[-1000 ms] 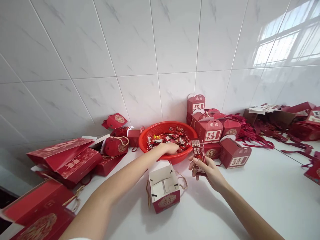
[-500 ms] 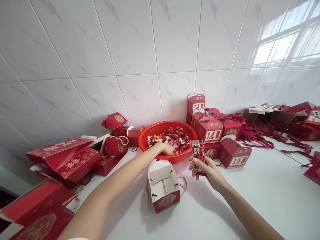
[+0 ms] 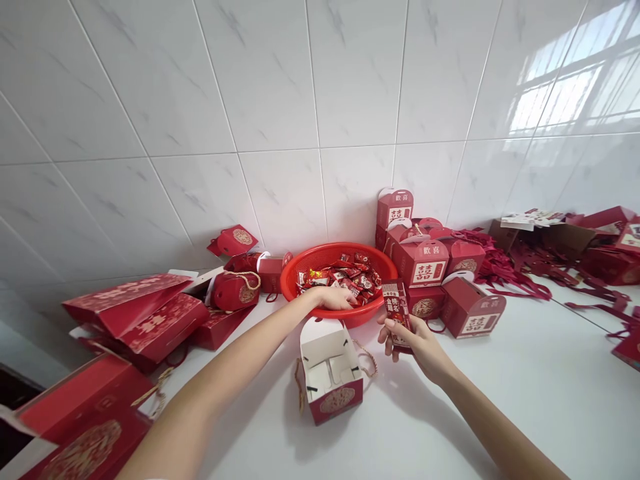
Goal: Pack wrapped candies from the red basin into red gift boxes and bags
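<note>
My left hand (image 3: 336, 298) reaches into a red plastic basket (image 3: 295, 257), its fingers stretched out over the small wrapped candies (image 3: 360, 275) lying there. The fingertips touch the candies, and none shows lifted in them. To the right of the basket's front, my right hand (image 3: 413, 339) is closed around a dark red candy packet (image 3: 397, 308) with white lettering, held upright. Between my forearms stands an open gift box (image 3: 334, 400), red outside and white inside, with rope handles at its sides. No candy shows in it.
Closed red gift boxes (image 3: 425, 260) are stacked right of the basket, with red ribbons (image 3: 480, 257) behind them. Red bags (image 3: 150, 320) and more boxes (image 3: 233, 291) lie at the left. A tiled wall (image 3: 280, 193) bounds the white table (image 3: 425, 427).
My left hand's fingers have gone from curled to stretched out over the candies. My right hand keeps the packet in nearly the same place. The view has shifted slightly.
</note>
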The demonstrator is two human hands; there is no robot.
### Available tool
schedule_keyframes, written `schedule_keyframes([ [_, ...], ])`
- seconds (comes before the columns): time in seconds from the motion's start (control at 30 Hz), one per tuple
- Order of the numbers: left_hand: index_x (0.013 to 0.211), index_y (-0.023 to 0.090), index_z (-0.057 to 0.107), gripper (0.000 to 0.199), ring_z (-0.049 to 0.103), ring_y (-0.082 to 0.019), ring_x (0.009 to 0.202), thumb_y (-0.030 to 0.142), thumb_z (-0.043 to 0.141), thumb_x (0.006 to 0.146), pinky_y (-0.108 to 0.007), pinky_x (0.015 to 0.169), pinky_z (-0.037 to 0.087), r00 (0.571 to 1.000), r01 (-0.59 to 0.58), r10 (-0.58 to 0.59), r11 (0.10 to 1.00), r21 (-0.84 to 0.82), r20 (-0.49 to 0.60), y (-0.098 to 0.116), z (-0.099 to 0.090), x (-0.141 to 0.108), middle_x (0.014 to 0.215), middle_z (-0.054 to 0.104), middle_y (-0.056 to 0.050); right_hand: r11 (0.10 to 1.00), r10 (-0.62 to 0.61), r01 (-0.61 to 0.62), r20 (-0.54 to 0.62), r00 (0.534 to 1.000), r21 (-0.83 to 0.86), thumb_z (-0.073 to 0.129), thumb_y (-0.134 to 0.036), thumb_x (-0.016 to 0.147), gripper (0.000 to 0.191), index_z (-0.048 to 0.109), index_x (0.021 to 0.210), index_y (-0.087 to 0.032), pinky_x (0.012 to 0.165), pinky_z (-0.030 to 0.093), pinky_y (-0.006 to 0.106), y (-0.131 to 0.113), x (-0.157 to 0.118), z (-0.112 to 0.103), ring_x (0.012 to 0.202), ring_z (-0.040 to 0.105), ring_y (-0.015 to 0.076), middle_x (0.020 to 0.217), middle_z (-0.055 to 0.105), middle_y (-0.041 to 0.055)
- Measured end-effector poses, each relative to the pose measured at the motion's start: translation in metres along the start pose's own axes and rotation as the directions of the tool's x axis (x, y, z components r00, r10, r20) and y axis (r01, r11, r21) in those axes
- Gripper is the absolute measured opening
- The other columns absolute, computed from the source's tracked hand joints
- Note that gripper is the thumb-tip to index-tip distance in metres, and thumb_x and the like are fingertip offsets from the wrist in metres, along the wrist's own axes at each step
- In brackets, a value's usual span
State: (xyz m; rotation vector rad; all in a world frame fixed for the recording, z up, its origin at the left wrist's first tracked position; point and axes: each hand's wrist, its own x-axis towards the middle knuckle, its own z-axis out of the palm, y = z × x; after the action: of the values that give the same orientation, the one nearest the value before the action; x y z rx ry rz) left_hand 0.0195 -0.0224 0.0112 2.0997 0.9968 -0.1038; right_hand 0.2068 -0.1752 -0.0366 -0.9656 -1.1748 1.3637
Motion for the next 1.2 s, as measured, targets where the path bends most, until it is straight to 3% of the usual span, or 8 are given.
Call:
schedule_keyframes([
  [0.1,0.069,0.017,0.071,0.008,0.056,-0.014,0.066,0.021,0.066,0.065,-0.023,0.060,0.042,0.999,-0.022,0.024,0.995,-0.096,0.026,0.003,0.001,-0.002,0.070,0.068,0.000,1.000,0.000,0.000,-0.005,1.000,-0.004,0.076,-0.059,0.075,0.046,0.059,0.082,-0.016,0.050,0.045,0.027,0.000,0.000,-0.001,0.056,0.058,0.0130,0.074,0.066,0.0041],
  [0.3,0.072,0.014,0.063,0.031,0.054,-0.012,0.061,0.040,0.078,0.068,-0.023,0.053,0.036,0.969,-0.179,0.039,0.796,-0.578,-0.246,0.004,-0.003,-0.005,0.067,0.063,-0.002,1.000,0.006,-0.006,-0.008,1.000,-0.008,0.077,-0.059,0.074,0.048,0.061,0.085,-0.016,0.050,0.045,0.027,0.000,0.000,-0.001,0.056,0.058,0.0131,0.074,0.067,0.0048],
  [0.6,0.081,0.015,0.070,0.009,0.060,-0.011,0.069,0.022,0.074,0.078,-0.026,0.073,0.049,0.975,-0.105,-0.054,0.740,-0.664,-0.214,0.018,-0.008,-0.017,0.074,0.065,0.000,1.000,0.022,-0.022,-0.022,1.000,-0.002,0.078,-0.060,0.072,0.049,0.061,0.086,-0.017,0.051,0.045,0.028,-0.005,-0.002,0.002,0.057,0.059,0.0144,0.074,0.067,0.0044],
  [0.7,0.086,0.013,0.070,0.012,0.056,-0.010,0.065,0.012,0.069,0.074,-0.024,0.066,0.047,0.975,-0.166,0.012,0.704,-0.691,-0.223,0.019,-0.009,-0.021,0.077,0.067,-0.002,1.000,0.027,-0.027,-0.023,0.999,-0.001,0.078,-0.060,0.072,0.050,0.062,0.089,-0.016,0.051,0.045,0.028,-0.005,-0.002,0.002,0.056,0.059,0.0142,0.074,0.068,0.0046],
  [0.8,0.087,0.011,0.069,0.018,0.047,-0.006,0.053,0.008,0.061,0.071,-0.019,0.051,0.035,0.969,-0.211,0.048,0.663,-0.718,-0.241,0.018,-0.013,-0.030,0.072,0.066,-0.003,1.000,0.029,-0.029,-0.016,0.999,-0.004,0.078,-0.060,0.072,0.050,0.062,0.091,-0.016,0.051,0.045,0.028,-0.004,-0.001,0.002,0.056,0.059,0.0140,0.074,0.068,0.0044],
  [0.9,0.085,0.010,0.069,0.019,0.041,-0.004,0.049,0.012,0.057,0.070,-0.019,0.045,0.026,0.957,-0.257,0.083,0.685,-0.682,-0.278,0.025,-0.021,-0.057,0.071,0.066,-0.004,1.000,0.029,-0.029,-0.002,1.000,-0.012,0.078,-0.059,0.073,0.050,0.061,0.090,-0.016,0.051,0.045,0.028,-0.002,-0.001,0.001,0.057,0.060,0.0141,0.074,0.068,0.0041],
  [1.0,0.081,0.011,0.069,0.017,0.051,-0.009,0.057,0.018,0.057,0.070,-0.020,0.049,0.032,0.943,-0.315,0.174,0.739,-0.595,-0.283,0.042,-0.025,-0.094,0.071,0.066,-0.004,1.000,0.025,-0.025,0.002,1.000,-0.016,0.077,-0.059,0.073,0.049,0.061,0.088,-0.016,0.050,0.045,0.028,0.001,-0.001,0.001,0.056,0.059,0.0139,0.074,0.068,0.0042],
  [1.2,0.087,0.014,0.076,0.021,0.039,-0.006,0.053,0.025,0.064,0.073,-0.021,0.048,0.031,0.976,-0.212,0.179,0.919,-0.334,-0.127,0.065,-0.008,-0.134,0.083,0.071,-0.003,0.999,0.027,-0.027,-0.006,1.000,-0.029,0.078,-0.059,0.072,0.049,0.062,0.089,-0.016,0.051,0.046,0.028,0.003,-0.001,0.001,0.056,0.059,0.0143,0.074,0.068,0.0046],
])
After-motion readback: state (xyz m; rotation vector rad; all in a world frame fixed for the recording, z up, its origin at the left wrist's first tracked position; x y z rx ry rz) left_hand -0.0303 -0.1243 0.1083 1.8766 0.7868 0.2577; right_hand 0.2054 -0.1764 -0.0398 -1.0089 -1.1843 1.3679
